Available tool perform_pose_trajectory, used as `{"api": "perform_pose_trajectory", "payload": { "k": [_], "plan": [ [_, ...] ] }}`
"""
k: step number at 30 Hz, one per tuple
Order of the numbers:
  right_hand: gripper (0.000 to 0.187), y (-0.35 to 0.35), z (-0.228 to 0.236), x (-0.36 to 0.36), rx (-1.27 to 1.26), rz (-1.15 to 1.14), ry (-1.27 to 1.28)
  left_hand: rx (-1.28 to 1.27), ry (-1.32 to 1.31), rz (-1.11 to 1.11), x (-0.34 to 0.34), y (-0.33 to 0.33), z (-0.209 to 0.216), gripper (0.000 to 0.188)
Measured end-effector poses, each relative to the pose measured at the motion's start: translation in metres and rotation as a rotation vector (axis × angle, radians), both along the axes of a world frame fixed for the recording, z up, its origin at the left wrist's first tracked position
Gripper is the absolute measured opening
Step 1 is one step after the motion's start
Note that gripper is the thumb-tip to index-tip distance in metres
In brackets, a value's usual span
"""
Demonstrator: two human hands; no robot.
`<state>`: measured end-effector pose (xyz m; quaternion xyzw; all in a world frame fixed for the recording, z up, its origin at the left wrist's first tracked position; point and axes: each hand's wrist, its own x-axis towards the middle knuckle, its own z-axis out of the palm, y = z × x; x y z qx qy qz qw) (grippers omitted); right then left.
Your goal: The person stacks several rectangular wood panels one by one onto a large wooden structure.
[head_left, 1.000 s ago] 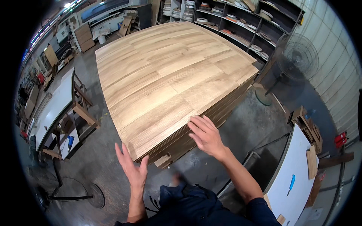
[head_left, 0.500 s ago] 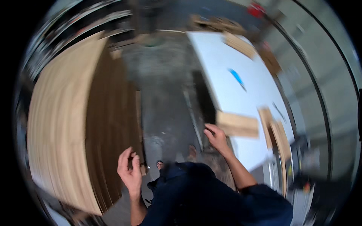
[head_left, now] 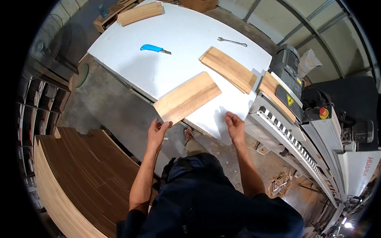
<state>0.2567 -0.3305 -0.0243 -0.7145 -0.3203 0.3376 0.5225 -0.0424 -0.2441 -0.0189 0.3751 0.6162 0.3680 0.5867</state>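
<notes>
A flat wooden board lies on the white tabletop, its near left end jutting past the table edge. At that end is my left hand, thumb and fingers apart beside the board's corner; I cannot tell whether they touch it. My right hand hovers over the table's near right corner, fingers loosely bent and holding nothing visible. Beyond the first board lies a small stack of similar boards. A blue-handled utility knife and a metal wrench rest farther back.
More boards lie at the far left table corner. To the right stands a machine with a striped edge, a motor and a red button. A big stack of wood panels is at lower left. Wood scraps litter the floor.
My view has swung right, toward the table and machine. My left hand has come from beside the panel stack to the board's end; my right hand has moved past the board toward the table's corner.
</notes>
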Motion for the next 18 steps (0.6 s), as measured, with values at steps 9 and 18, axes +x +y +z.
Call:
{"api": "perform_pose_trajectory", "payload": {
  "k": [9,18],
  "plan": [
    [0.053,0.12,-0.021,0.032,-0.039,0.074,-0.471,-0.147,-0.428,0.031,0.011,0.038,-0.043,0.039],
    [0.111,0.196,0.02,0.116,-0.261,0.245,-1.073,-0.179,-0.104,-0.333,-0.014,0.13,0.005,0.039]
  ]
}}
